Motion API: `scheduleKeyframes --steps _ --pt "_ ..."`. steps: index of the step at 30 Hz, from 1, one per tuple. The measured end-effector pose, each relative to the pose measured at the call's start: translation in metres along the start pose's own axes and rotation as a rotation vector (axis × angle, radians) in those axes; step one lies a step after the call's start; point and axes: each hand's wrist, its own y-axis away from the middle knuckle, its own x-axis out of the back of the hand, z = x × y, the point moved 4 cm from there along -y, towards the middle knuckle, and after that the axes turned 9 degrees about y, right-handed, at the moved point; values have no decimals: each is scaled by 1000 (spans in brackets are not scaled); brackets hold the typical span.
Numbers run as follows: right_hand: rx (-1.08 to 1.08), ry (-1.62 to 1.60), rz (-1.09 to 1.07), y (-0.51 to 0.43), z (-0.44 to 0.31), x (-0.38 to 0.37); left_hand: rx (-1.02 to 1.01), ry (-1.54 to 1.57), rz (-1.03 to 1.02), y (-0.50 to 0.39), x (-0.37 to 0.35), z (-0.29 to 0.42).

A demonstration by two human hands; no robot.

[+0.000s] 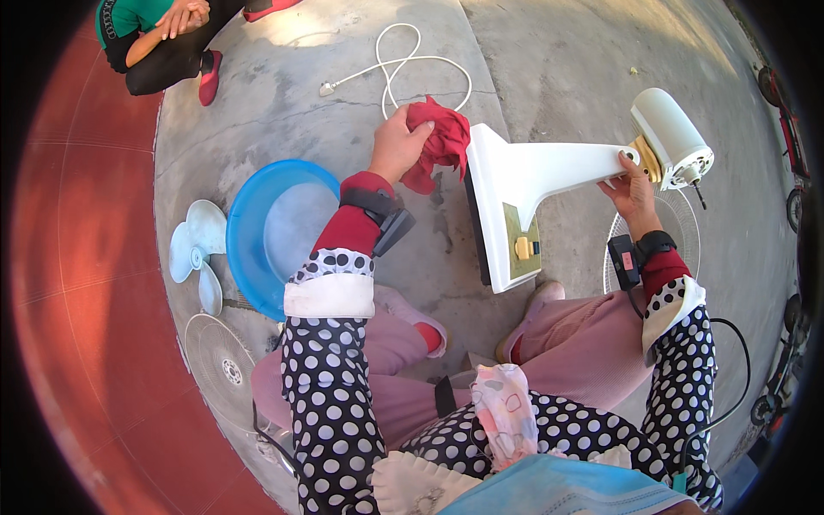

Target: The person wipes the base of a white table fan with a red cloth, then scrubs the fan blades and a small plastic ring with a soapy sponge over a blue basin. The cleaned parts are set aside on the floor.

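My left hand (398, 143) grips a crumpled red cloth (439, 138) beside the base of a white electric fan body (559, 168). The cloth appears to meet the edge of the base, though contact is hard to tell. With my right hand (632, 196) I hold the fan's neck, just below the motor housing (669, 132). The fan body is tilted on its side, its neck pointing right and its dark underside (477, 225) facing left. A control panel with a cream knob (524, 248) shows on the base. The motor's bare shaft (700, 193) sticks out at the right.
A blue basin (239, 257) holding cloudy water stands left, beside detached fan blades (196, 256). One wire guard (222, 367) lies lower left, another (685, 225) behind my right hand. A white power cord (421, 58) loops on the concrete. A person (164, 48) crouches at upper left.
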Motion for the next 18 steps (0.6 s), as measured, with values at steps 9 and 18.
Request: scheduleKeyframes --steps 9,18 --pt "24 11 -16 -3 4 0 -212 -524 -250 8 -43 10" --pt "118 135 -110 -8 2 -1 -165 -451 -292 144 -87 -21"
